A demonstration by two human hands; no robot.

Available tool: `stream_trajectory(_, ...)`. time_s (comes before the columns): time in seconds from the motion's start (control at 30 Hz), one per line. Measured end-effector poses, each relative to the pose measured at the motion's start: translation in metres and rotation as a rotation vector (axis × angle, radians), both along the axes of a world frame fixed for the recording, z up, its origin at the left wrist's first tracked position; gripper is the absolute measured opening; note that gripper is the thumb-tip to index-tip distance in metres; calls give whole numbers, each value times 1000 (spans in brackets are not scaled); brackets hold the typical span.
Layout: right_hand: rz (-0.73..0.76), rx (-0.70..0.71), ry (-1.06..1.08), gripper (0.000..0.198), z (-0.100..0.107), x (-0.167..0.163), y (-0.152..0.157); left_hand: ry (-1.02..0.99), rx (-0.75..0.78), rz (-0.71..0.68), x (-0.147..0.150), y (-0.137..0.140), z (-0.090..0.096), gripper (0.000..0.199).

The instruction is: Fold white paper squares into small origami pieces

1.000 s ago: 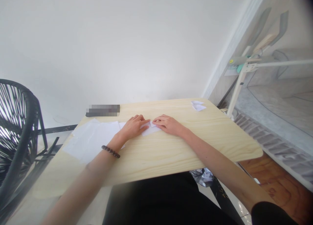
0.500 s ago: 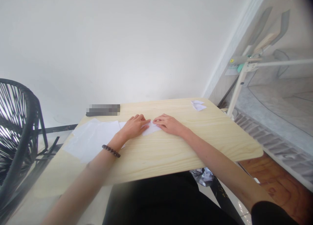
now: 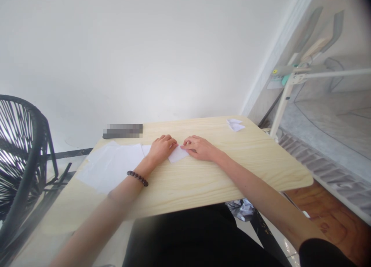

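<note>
A small piece of white paper (image 3: pixel 177 155) lies on the wooden table between my two hands. My left hand (image 3: pixel 162 148), with a dark beaded bracelet at the wrist, pinches its upper left edge. From the other side, my right hand (image 3: pixel 198 147) pinches the paper's upper right edge between thumb and finger. My fingers hide the paper's far edge, so its folds cannot be made out. Loose white sheets (image 3: pixel 111 164) overlap on the table to the left, partly behind my left forearm.
Folded white paper pieces (image 3: pixel 235 125) rest near the table's far right corner. A dark pixelated object (image 3: pixel 123 131) lies at the back left edge. The wall stands right behind the table (image 3: pixel 208 189). A black woven chair (image 3: pixel 24 154) is at the left, a white metal frame (image 3: pixel 282 104) at the right.
My left hand's fingers have curled in from lying stretched along the paper to a pinch. My right fingers have bent too, and more of the paper's surface shows between the hands.
</note>
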State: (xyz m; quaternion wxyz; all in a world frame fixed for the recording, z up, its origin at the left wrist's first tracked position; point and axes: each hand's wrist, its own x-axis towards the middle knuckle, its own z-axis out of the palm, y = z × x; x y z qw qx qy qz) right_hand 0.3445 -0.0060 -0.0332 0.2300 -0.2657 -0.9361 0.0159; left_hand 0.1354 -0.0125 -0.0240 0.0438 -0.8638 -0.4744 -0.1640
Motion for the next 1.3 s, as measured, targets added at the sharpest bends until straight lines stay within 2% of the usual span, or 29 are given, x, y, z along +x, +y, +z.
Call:
stream_trajectory(0.23, -20, -38, 58, 24, 0, -2, -1, -120, -67, 10, -3, 4, -6, 24)
stream_trajectory(0.37, -83, -94, 132, 23, -2, -11, -3, -266, -172, 2, -4, 7, -8, 19)
stream_trajectory(0.53, -204, -174, 208, 20, -5, -19, -2, -446, -328, -72, -3, 5, -7, 21)
stream_trajectory(0.63, -197, -220, 213, 18, -6, -19, -1, -502, -393, -81, -1, 1, -5, 23)
stream_trajectory(1.0, -49, -318, 253, 20, -2, -18, -6, -494, -477, -140, 5, -10, 7, 31)
stream_trajectory(1.3, -92, -351, 227, 31, -2, -16, -5, -437, -505, -204, 4, -12, 12, 33)
